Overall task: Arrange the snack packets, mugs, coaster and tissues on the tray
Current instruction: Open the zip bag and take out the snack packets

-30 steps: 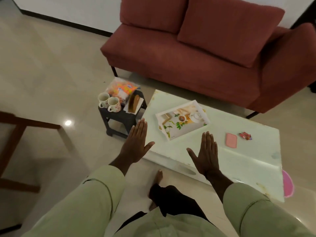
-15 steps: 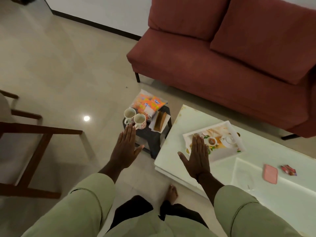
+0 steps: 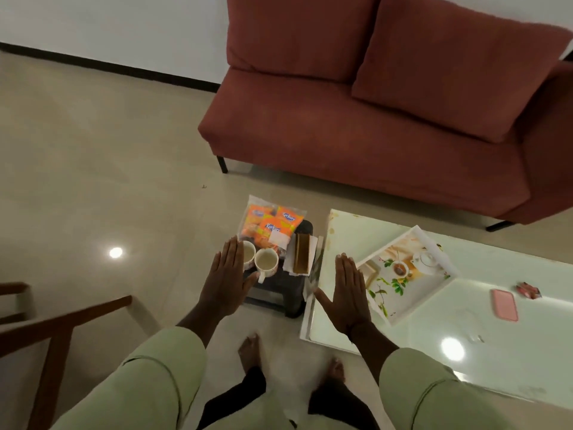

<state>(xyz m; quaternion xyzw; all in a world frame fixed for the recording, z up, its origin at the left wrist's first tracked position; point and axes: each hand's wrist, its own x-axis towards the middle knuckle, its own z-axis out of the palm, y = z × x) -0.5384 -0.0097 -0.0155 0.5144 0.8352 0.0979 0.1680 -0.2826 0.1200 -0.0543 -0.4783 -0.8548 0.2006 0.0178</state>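
Note:
A small dark stool (image 3: 288, 290) carries a clear bag of orange snack packets (image 3: 270, 223), two floral mugs (image 3: 266, 262) standing upright, and a brown coaster (image 3: 301, 252) lying on white tissues (image 3: 290, 259). A white printed tray (image 3: 403, 274) rests on the pale green table (image 3: 480, 321) to the right, holding nothing. My left hand (image 3: 225, 282) hovers flat and open in front of the mugs, partly covering the left one. My right hand (image 3: 348, 297) is flat and open above the table's left end, beside the tray's near corner.
A red sofa (image 3: 372, 119) stands behind the stool and table. A pink case (image 3: 504, 305) and a small red wrapper (image 3: 528, 290) lie on the table right of the tray. A wooden chair (image 3: 46, 330) is at the lower left. My bare feet stand on the tiled floor.
The view has swung left and nearer to the stool. Both hands stay flat and open; the left one now reaches the mugs and the right one sits by the tray's corner.

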